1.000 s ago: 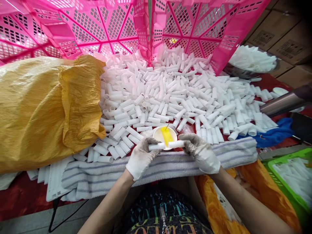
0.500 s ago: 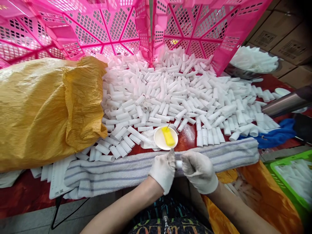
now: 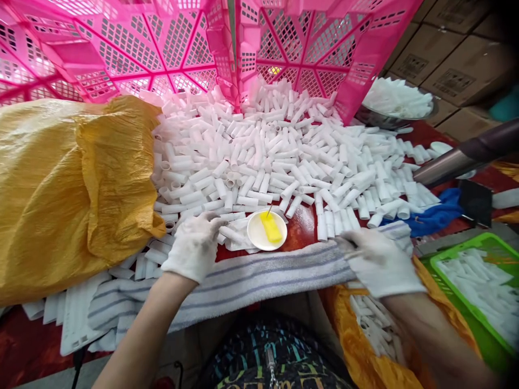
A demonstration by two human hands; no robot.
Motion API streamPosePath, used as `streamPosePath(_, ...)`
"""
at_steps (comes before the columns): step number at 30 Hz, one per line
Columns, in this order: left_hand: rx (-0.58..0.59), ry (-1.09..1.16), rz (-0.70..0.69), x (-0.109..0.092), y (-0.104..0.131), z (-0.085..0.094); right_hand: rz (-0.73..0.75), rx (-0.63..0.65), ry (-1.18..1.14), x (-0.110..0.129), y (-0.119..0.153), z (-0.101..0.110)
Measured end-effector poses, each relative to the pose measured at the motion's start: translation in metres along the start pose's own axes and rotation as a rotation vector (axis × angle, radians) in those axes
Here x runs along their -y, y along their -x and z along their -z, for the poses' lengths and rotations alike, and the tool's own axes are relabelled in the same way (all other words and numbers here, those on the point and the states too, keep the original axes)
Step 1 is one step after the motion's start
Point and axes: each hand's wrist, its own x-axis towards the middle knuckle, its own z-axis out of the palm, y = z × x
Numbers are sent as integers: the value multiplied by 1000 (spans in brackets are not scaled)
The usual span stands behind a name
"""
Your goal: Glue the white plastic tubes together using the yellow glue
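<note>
White tubes lie in a wide heap across the red table. My left hand, in a white glove, reaches over the near left part of the heap, its fingers curved at the tubes beside a small white dish. On the dish rests a yellow block with a thin pin in it. My right hand, also gloved and smeared by motion, is over the right end of the striped towel; whether its fingers hold anything is unclear.
A yellow woven sack lies at the left. Pink crates stand behind the heap. A metal bowl, a metal pole, a blue cloth, an orange sack and a green basket are at the right.
My hands have parted from the white tube between them. My left hand has moved left to the heap and my right hand to the right. The view has shifted slightly right.
</note>
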Motion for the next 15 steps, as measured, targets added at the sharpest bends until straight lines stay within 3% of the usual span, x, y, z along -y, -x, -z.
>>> streamPosePath(2, 80, -62, -4, 2, -5, -2, -47, -16, 208, 23, -14, -25)
streamPosePath(4, 144, -74, 7, -4, -10, -8, -59, -121, 303, 39, -23, -46)
streamPosePath(6, 156, -55, 16, -9, -12, -15, -33, -232, 254, 44, -27, -59)
streamPosePath(8, 140, -14, 19, -8, -11, -20, -47, -257, 104, 39, -25, -61)
streamPosePath(12, 78, 186, 22, -3, -3, -21, -97, -117, -378, 34, -15, -48)
streamPosePath(15, -50, 355, 54, -4, -3, -24, -24, 179, -733, 49, -15, -41)
